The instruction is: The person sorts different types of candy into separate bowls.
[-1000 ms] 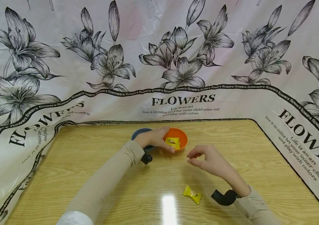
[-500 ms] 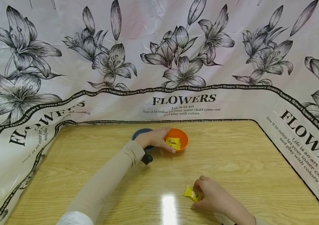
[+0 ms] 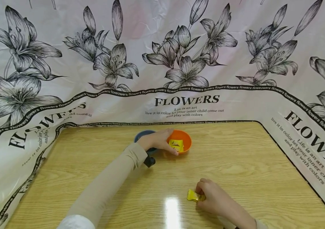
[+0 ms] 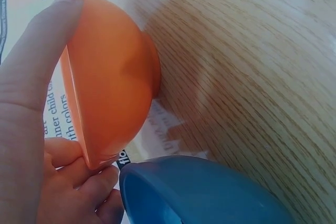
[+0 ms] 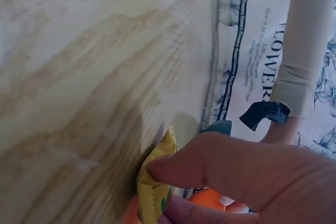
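Observation:
My left hand (image 3: 158,141) holds the left side of an orange bowl (image 3: 188,143) at the back of the table. In the left wrist view the thumb and fingers grip the rim of that orange bowl (image 4: 113,77). Several yellow-wrapped candies (image 3: 176,144) lie inside. Partly hidden under the left wrist is a blue bowl (image 3: 140,136), just left of the orange one. Nearer the front, my right hand (image 3: 216,198) pinches a yellow-wrapped candy (image 3: 192,195) at the table surface. Seen from the right wrist, thumb and fingers hold the candy (image 5: 151,195) by its middle.
The wood-grain table (image 3: 251,165) carries everything. A white flower-printed cloth (image 3: 185,108) rises along its back and sides. A dark strap (image 3: 150,161) hangs at the left wrist. Light glares off the table's front (image 3: 172,211).
My right hand has come down toward the front from near the orange bowl and has taken hold of the loose candy. My left hand has stayed on the bowl.

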`<state>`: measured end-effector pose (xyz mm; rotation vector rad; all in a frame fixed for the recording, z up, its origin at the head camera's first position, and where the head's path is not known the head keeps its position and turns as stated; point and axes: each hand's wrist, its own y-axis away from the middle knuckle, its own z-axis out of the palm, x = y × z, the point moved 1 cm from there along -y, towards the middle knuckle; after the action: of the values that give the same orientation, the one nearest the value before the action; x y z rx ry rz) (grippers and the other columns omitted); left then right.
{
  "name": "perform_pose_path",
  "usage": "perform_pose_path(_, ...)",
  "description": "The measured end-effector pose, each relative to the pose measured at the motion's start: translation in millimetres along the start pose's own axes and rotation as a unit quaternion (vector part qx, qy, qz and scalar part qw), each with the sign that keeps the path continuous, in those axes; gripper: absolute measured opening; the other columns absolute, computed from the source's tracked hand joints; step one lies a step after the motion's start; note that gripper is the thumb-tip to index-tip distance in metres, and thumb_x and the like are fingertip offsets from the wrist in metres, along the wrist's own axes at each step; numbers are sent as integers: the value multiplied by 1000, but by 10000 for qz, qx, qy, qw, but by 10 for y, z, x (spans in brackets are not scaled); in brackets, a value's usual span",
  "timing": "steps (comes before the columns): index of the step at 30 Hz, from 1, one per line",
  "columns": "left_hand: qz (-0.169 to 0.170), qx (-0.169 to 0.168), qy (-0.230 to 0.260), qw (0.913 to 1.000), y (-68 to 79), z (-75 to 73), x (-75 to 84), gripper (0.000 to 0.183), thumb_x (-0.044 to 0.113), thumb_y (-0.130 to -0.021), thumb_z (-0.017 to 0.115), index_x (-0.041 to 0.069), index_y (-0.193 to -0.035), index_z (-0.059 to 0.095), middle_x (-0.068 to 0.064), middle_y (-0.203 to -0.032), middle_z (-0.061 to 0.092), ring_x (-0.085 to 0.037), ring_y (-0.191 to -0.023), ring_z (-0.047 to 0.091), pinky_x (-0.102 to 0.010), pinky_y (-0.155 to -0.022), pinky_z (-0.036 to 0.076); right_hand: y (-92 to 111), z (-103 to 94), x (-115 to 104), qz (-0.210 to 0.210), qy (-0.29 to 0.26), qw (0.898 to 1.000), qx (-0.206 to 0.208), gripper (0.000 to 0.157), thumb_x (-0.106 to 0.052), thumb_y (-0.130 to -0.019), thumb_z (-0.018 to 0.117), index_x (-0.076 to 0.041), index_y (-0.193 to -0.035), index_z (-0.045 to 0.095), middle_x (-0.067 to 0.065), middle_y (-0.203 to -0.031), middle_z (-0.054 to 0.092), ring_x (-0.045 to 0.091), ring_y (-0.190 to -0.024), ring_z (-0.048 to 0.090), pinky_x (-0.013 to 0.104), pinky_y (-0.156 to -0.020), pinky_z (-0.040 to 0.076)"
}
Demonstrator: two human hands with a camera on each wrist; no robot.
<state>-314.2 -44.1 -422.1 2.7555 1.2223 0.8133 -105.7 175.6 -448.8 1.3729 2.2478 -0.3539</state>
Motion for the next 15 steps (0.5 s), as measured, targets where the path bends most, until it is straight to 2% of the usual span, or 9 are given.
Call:
perform_pose_path(6, 5, 16, 18, 10000, 1, 0, -4, 119, 63, -78, 75, 3, -159, 12, -15, -164, 16, -27, -150, 18, -39, -120, 17, -100, -69, 6, -188, -227, 9995, 87, 24, -2, -64, 76, -8, -85, 66, -5, -83, 52, 9, -76, 49, 24, -64, 47)
perform_pose_path(11, 6, 4, -6, 10000, 3, -1, 1, 119, 63, -78, 75, 3, -159, 11, -14, -164, 16, -27, -150, 18, -39, -120, 18, -188, -214, 8, -335, -365, 9985, 239, 23, -1, -68, 79, -10, -85, 66, -5, -83, 53, 10, -77, 49, 25, -65, 47)
perform_pose_path(15, -59, -5, -41, 10000, 13, -8, 7, 119, 64, -78, 74, 3, -159, 11, -14, -164, 16, -27, -150, 17, -39, -121, 17, -286, -361, -6, -461, -316, 9973, 480, 21, -1, -72, 79, -9, -89, 68, -4, -86, 55, 11, -79, 52, 30, -68, 51)
